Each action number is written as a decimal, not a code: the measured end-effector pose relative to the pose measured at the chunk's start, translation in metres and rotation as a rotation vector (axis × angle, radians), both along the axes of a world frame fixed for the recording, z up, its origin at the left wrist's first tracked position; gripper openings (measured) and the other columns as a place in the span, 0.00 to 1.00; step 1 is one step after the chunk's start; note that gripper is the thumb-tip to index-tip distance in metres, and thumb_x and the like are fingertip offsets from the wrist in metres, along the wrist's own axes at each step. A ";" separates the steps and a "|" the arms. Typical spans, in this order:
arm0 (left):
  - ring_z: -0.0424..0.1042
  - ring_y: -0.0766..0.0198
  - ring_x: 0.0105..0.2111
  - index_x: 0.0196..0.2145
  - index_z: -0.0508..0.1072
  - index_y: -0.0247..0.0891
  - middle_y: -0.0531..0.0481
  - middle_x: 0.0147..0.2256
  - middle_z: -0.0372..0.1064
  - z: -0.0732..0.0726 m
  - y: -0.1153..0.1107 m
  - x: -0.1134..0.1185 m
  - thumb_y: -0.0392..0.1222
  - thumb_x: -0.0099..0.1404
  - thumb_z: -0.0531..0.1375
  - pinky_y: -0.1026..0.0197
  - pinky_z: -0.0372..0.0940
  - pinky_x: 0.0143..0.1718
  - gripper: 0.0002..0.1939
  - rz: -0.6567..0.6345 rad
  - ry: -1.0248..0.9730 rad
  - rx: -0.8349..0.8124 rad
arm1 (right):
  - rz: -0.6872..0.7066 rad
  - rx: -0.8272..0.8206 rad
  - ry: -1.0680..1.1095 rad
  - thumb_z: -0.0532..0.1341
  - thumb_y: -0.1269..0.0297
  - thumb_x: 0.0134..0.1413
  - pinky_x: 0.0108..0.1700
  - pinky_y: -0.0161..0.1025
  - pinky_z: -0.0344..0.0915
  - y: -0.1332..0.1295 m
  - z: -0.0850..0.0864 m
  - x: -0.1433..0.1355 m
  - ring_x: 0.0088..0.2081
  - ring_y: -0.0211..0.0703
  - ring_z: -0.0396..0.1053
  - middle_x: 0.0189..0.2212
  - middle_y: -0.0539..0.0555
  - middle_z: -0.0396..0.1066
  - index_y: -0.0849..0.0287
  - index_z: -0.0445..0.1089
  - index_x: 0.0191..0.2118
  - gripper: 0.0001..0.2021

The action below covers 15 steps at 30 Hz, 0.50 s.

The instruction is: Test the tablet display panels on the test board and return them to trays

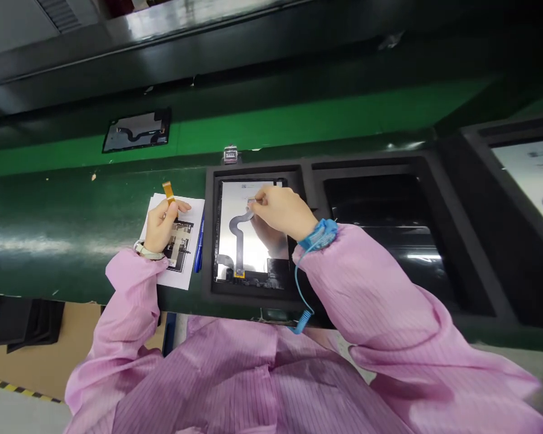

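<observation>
My left hand (160, 224) is closed in a pinch on an orange flex cable (168, 190), over a printed sheet (176, 278). To its right, a display panel (228, 199) lies in a black foam tray (211, 241), its silvery back facing up. A grey, S-shaped flex cable (239, 241) runs up the panel from an orange connector near the lower edge. My right hand (280, 211) pinches the upper end of this grey cable. A blue wrist strap (319, 235) with a coiled cord is on my right wrist.
A blue pen (199, 246) lies along the sheet's right edge. Another panel (138, 131) rests at the back left. In the right foam compartment is a dark glossy panel (384, 223). A small clear-topped object (230, 155) sits behind the tray. Black trays (25, 322) are at lower left.
</observation>
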<state>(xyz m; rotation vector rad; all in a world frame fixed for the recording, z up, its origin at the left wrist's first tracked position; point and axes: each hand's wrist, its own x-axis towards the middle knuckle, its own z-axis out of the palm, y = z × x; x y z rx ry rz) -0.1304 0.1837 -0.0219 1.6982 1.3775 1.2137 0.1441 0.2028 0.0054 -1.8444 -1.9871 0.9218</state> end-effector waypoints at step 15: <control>0.75 0.56 0.35 0.30 0.80 0.43 0.48 0.32 0.79 -0.003 -0.011 0.006 0.59 0.73 0.55 0.45 0.58 0.62 0.23 -0.112 0.110 0.023 | 0.469 0.000 0.540 0.38 0.57 0.72 0.58 0.51 0.61 -0.029 -0.013 -0.022 0.45 0.46 0.59 0.38 0.55 0.62 0.54 0.57 0.30 0.19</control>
